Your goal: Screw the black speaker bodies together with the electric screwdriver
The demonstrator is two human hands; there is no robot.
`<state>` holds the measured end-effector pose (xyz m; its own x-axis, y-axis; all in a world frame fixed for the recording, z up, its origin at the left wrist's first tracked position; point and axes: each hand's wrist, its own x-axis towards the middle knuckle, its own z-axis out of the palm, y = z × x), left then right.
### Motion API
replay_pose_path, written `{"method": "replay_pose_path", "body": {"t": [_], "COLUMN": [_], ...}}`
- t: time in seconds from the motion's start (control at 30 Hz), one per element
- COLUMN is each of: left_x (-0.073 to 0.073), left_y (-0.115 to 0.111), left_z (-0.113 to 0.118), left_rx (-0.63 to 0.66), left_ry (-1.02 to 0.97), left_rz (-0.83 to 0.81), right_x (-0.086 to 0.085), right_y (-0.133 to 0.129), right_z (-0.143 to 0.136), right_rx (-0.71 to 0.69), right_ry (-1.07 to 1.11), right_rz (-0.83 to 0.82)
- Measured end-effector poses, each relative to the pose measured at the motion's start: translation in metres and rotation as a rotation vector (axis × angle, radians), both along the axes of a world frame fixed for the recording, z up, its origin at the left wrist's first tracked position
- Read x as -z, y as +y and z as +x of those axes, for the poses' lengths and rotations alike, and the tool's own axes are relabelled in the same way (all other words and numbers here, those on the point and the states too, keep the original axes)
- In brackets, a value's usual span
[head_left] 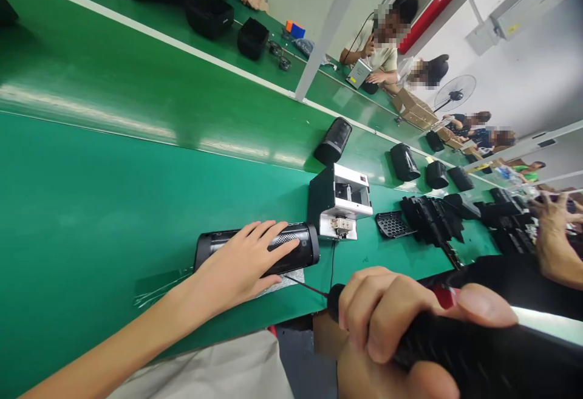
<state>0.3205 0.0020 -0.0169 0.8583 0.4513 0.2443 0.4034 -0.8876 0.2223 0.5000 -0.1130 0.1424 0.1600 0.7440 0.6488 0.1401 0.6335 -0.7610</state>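
Observation:
A long black plastic housing [296,259] with a small perforated patch lies on its side on the green bench mat. My left hand [243,259] rests over it, fingers stretched out across the top and thumb along the near side. In the right foreground, my right hand [392,314] is wrapped around a black electric screwdriver [483,350], thumb beside its red switch. Its long thin bit points left to the housing's near lower edge; whether the tip touches a screw cannot be seen. Under the housing shows part of a clear plastic sheet [289,279].
Just beyond the housing stands a black-and-white benchtop machine [341,201]. Right of it lie a black grille [394,225] and stacked black parts [430,220]. More housings [334,141] stand on the green conveyor belt [204,107]. At far right is another person's hand [558,235]; people sit opposite.

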Motion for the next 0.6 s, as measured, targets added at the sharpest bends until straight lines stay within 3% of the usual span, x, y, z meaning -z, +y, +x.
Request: {"method": "replay_pose_path", "body": {"t": [0.2,0.43,0.6], "left_x": [-0.006,-0.008,-0.009], "left_y": [0.0,-0.001,-0.004], "left_z": [0.001,0.001,0.002], "left_rx": [0.009,0.014,0.017], "left_ry": [-0.005,0.017,0.004], "left_rz": [-0.021,-0.037,-0.063], "right_x": [0.003,0.011,0.034], "right_y": [0.008,0.014,0.02], "right_z": [-0.006,-0.023,-0.03], "right_rx": [-0.085,0.048,0.105], "right_ry": [-0.058,0.053,0.004], "right_rz": [0.004,0.074,0.034]}}
